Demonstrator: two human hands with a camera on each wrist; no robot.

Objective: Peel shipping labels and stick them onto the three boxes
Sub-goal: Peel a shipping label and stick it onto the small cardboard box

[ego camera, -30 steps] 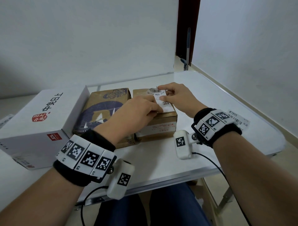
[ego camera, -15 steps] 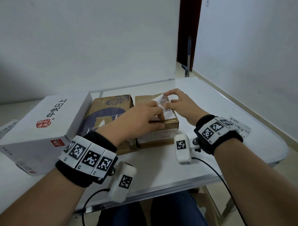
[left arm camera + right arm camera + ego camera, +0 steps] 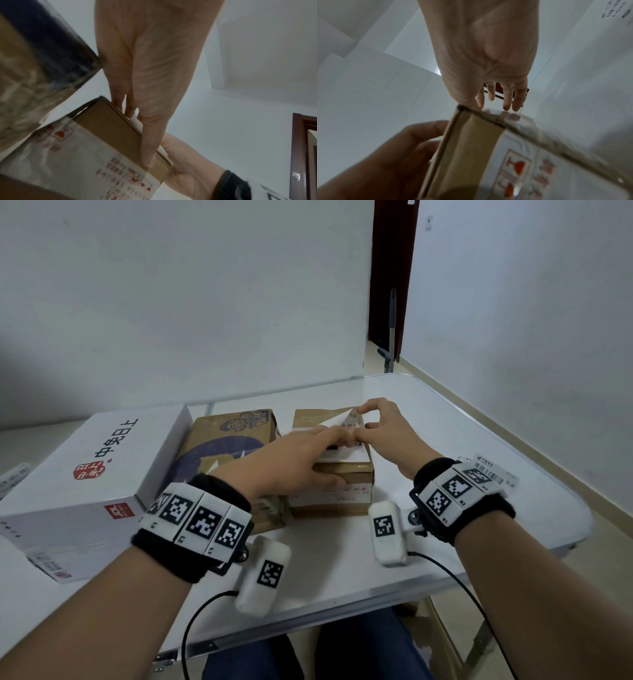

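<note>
Three boxes stand in a row: a white box [image 3: 85, 474] at left, a brown box with blue print [image 3: 226, 440] in the middle, and a small brown box [image 3: 329, 494] at right. A white shipping label [image 3: 342, 422] lies on top of the small box. My left hand [image 3: 301, 457] lies flat on the label's near part with straight fingers [image 3: 149, 135], thumb on the box's front edge. My right hand [image 3: 383, 429] pinches the label's far corner and holds it lifted off the box [image 3: 471, 148].
Another printed label [image 3: 489, 472] lies on the white table [image 3: 342, 577] at the right, partly behind my right wristband. The table's far right corner is rounded, and its front edge is just above my knees. A wall stands close behind the boxes.
My left fingers have straightened from a curl and now lie flat on the label. My right hand has raised the label's far corner higher.
</note>
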